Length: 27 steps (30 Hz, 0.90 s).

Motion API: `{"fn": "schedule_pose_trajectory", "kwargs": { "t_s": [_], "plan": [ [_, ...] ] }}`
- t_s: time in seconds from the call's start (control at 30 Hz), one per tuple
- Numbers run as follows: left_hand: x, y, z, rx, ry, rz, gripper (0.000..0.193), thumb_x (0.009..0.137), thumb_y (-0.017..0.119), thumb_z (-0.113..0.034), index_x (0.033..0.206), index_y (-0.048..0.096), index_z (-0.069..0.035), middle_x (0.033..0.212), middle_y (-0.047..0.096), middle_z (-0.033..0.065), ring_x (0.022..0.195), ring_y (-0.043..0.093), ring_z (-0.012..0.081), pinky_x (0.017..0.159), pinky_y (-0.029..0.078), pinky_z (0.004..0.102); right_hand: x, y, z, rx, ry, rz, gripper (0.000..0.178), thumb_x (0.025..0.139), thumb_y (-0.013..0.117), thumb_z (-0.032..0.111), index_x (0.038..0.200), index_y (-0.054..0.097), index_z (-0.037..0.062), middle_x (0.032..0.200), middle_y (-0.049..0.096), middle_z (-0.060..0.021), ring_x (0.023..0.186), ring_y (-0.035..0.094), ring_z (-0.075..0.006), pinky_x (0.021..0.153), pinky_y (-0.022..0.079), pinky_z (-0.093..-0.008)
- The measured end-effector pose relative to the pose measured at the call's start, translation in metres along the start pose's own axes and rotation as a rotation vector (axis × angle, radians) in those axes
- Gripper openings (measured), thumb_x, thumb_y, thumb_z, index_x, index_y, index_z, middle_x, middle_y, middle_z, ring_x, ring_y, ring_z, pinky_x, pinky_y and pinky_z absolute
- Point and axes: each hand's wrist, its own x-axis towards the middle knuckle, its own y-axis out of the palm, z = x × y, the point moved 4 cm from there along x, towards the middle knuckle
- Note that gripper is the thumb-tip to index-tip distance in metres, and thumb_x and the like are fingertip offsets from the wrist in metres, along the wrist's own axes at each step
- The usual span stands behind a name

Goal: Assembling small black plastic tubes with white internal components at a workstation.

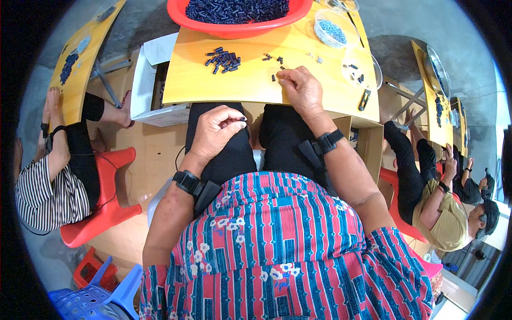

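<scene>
My left hand (pixel 216 132) is closed in a pinch above my lap, just off the table's near edge. Between its thumb and forefinger sits a small dark cylindrical piece (pixel 244 119). My right hand (pixel 303 92) rests at the front of the yellow table (pixel 234 90), its fingertips pressed together; whatever they grip is hidden. Beside those fingertips lies a small black piece (pixel 273 78), with several more black pieces (pixel 268 57) a little farther back. To the left is a loose pile of dark cylindrical pieces (pixel 224 61).
A red basin (pixel 240 28) heaped with dark pieces stands at the back. Right of it are a clear tub (pixel 330 33) of small pale-blue parts, a clear shallow dish (pixel 377 74) and a black tool (pixel 364 100). Open cardboard boxes flank the table. People work at tables on both sides.
</scene>
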Motion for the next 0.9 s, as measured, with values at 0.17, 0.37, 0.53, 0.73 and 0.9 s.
{"fn": "schedule_pose_trajectory", "kwargs": {
  "t_s": [0.17, 0.37, 0.53, 0.73, 0.9],
  "plan": [
    [0.002, 0.002, -0.001, 0.011, 0.018, 0.005, 0.008, 0.078, 0.071, -0.003, 0.084, 0.068, -0.001, 0.073, 0.059, 0.0001, 0.061, 0.050, 0.0058, 0.056, 0.042, 0.0210, 0.001, 0.000, 0.004, 0.028, 0.086, 0.027, 0.020, 0.075, 0.074, 0.015, 0.095, 0.072, 0.0111, 0.078, 0.061, -0.0044, 0.067, 0.061, -0.0165, 0.064, 0.050, -0.0275],
    [0.003, 0.003, 0.000, 0.012, 0.024, -0.001, 0.007, 0.078, 0.071, -0.003, 0.084, 0.067, -0.001, 0.073, 0.059, 0.0001, 0.061, 0.050, 0.0058, 0.056, 0.042, 0.0212, 0.006, 0.008, 0.025, -0.048, 0.081, 0.008, 0.022, 0.074, 0.076, 0.023, 0.093, 0.072, 0.0112, 0.079, 0.062, -0.0049, 0.067, 0.063, -0.0178, 0.064, 0.051, -0.0303],
    [0.003, 0.001, -0.001, 0.026, -0.030, 0.039, 0.007, 0.079, 0.070, -0.002, 0.086, 0.067, -0.001, 0.081, 0.063, 0.0016, 0.071, 0.056, 0.0070, 0.064, 0.045, 0.0215, 0.008, 0.012, 0.023, -0.109, 0.091, 0.008, 0.017, 0.075, 0.075, 0.023, 0.087, 0.073, 0.0117, 0.079, 0.062, -0.0047, 0.068, 0.064, -0.0197, 0.065, 0.051, -0.0324],
    [0.003, 0.002, -0.001, 0.029, -0.039, 0.034, 0.007, 0.079, 0.070, -0.001, 0.086, 0.067, -0.001, 0.081, 0.064, 0.0019, 0.071, 0.057, 0.0075, 0.065, 0.046, 0.0215, 0.008, 0.011, 0.022, -0.112, 0.040, -0.040, 0.014, 0.075, 0.075, 0.021, 0.086, 0.073, 0.0120, 0.078, 0.062, -0.0047, 0.068, 0.064, -0.0201, 0.064, 0.051, -0.0324],
    [0.004, 0.002, 0.002, 0.032, -0.012, 0.032, 0.008, 0.079, 0.070, -0.001, 0.086, 0.067, -0.001, 0.081, 0.064, 0.0020, 0.071, 0.057, 0.0071, 0.065, 0.046, 0.0213, 0.011, 0.012, 0.024, -0.068, 0.067, 0.021, 0.016, 0.075, 0.074, 0.021, 0.087, 0.072, 0.0110, 0.079, 0.062, -0.0063, 0.068, 0.064, -0.0228, 0.064, 0.052, -0.0340]
  ]
}}
